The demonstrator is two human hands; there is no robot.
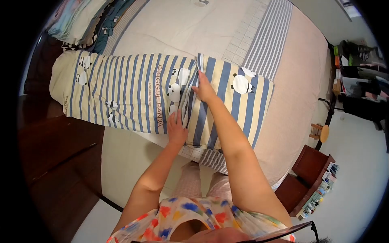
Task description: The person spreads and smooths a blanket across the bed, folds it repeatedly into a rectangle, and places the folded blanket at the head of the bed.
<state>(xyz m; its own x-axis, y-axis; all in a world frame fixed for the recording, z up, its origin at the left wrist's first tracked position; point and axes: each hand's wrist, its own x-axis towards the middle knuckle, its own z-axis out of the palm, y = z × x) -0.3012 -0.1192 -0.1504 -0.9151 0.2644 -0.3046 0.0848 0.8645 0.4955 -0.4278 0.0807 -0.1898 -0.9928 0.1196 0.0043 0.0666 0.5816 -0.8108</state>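
A long folded cloth [137, 93], cream with blue stripes, panda prints and the lettering "DINGGUI PANDA", lies across the near part of the bed. It looks like bedding, thick and slightly puffed at its left end. Gathered, raised edges cross it right of the lettering. My right hand [204, 90] pinches the upper part of these edges between thumb and fingers. Lower down, my left hand [177, 128] rests on the cloth just left of the same edges, its fingers stretched out flat. To the right of my hands, the wider-striped part spreads smooth.
Under the cloth is a bed with a pale, partly striped sheet [291, 81]. Folded clothes [81, 24] are stacked at the upper left. Dark wooden furniture [60, 162] stands at left. A small stool [323, 133] and a reddish-brown cabinet [310, 170] stand at right.
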